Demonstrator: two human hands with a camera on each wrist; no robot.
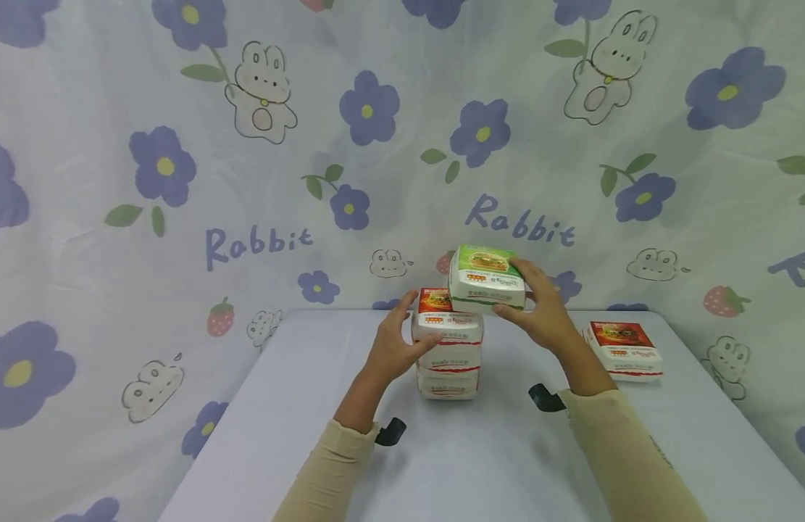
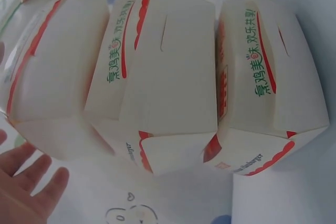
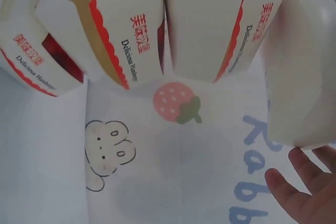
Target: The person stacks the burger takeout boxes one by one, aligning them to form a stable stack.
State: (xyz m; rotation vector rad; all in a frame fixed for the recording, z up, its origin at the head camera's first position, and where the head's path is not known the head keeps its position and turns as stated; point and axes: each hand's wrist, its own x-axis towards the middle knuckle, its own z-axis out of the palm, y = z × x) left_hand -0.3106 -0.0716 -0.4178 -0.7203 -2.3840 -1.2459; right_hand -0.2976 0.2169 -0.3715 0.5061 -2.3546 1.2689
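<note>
Three white-and-red burger boxes stand stacked on the table, the top box (image 1: pixel 448 330) with a red burger picture on its lid. My right hand (image 1: pixel 542 312) grips a green-lidded burger box (image 1: pixel 487 279) by its right side, thumb low at the front. That box is tilted and overlaps the stack's upper right corner in the head view. Around the left of the top box is my left hand (image 1: pixel 392 344), fingers spread, thumb across its front. The left wrist view shows its extended fingers (image 2: pixel 50 187) beside the top of the stack, below the middle box (image 2: pixel 173 61).
Another red-lidded burger box (image 1: pixel 620 348) sits on the white table (image 1: pixel 259 435) at the right, behind my right forearm. A curtain (image 1: pixel 389 181) with rabbits and purple flowers hangs behind the table. Black curved pieces (image 1: pixel 392 433) stick out near both wrists.
</note>
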